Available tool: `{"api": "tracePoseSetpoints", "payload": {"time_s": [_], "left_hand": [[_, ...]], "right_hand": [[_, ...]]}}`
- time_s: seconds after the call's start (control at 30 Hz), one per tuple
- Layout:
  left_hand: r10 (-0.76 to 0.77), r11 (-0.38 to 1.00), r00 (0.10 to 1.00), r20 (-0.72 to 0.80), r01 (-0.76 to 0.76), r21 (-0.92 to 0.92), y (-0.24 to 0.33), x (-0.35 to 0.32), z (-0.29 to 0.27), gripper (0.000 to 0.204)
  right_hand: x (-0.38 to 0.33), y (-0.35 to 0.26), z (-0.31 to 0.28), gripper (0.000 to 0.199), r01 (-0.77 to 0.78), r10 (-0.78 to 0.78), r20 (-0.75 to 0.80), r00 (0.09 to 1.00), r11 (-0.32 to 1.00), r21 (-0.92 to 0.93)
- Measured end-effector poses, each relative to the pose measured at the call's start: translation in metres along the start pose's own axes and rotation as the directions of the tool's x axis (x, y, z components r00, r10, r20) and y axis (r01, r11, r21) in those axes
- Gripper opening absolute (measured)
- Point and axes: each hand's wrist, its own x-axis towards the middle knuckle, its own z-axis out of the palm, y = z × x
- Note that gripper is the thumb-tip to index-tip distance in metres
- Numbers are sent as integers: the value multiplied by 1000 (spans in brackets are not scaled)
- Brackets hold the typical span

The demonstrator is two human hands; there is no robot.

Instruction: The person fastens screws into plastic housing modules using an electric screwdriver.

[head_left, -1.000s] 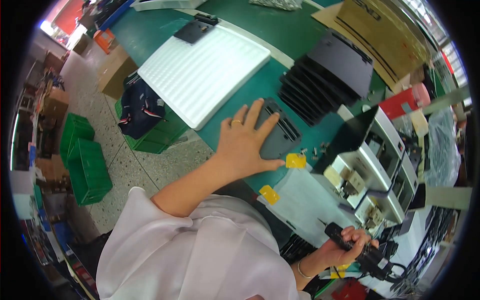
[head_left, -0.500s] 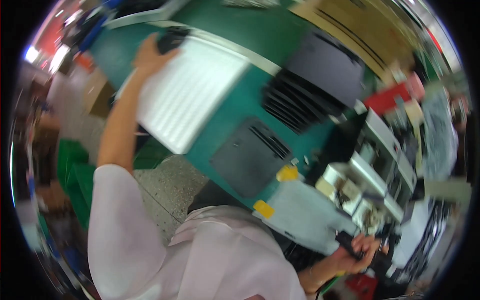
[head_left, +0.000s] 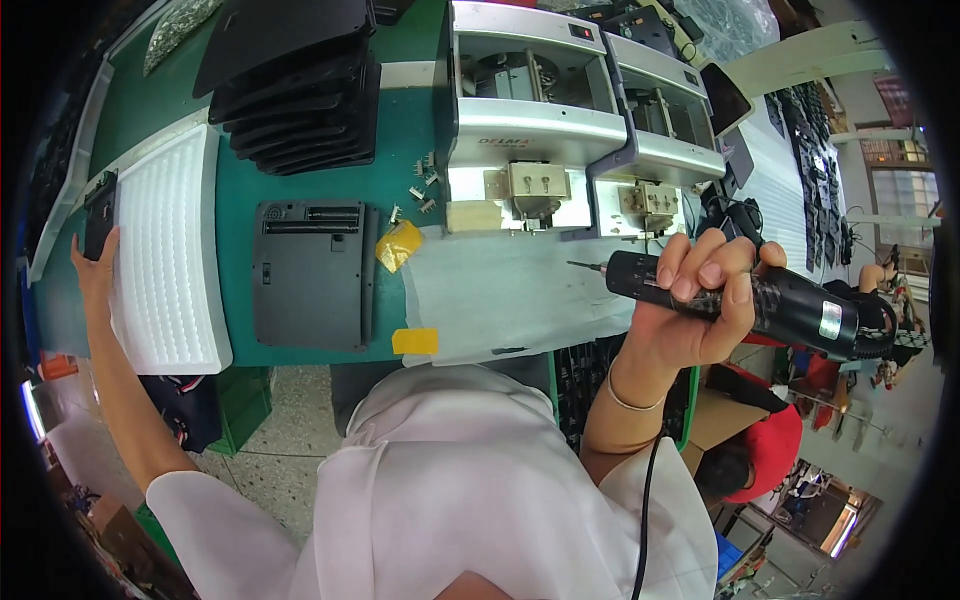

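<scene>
Right hand (head_left: 690,300): fingers wrapped tight around a black electric screwdriver (head_left: 745,295), its bit pointing left, beyond the fingertips, over a white sheet (head_left: 500,290) on the green table (head_left: 400,130). Left hand (head_left: 95,265): fingers close together, touching a small black part (head_left: 100,215) just beside a white ribbed tray (head_left: 170,250). A black cover (head_left: 310,275) lies between the hands.

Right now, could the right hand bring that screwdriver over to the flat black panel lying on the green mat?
Probably yes. The right hand holds the electric screwdriver above the white sheet, and nothing stands between it and the black panel; the left hand is far off beside the white tray.
</scene>
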Motion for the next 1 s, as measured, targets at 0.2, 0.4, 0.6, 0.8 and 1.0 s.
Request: {"api": "tracePoseSetpoints", "payload": {"time_s": [0.2,0.4,0.6,0.8,1.0], "left_hand": [[45,982,996,81,-29,-187,30,-66,-42,98],[366,895,931,-22,-358,-267,99,-183,-90,94],[551,776,835,-6,-514,-365,177,-276,-123,115],[705,664,679,207,-528,-530,229,-346,-132,117],[840,539,387,380,-514,-668,270,-378,-96,103]], "right_hand": [[18,11,21,36,98,-87,-67,994,976,196],[21,32,35,41,80,-84,79,993,995,54],[22,42,35,41,80,-85,62,994,994,73],[23,43,37,40,78,-87,108,990,993,86],[21,42,39,42,91,-97,163,982,995,42]]}}
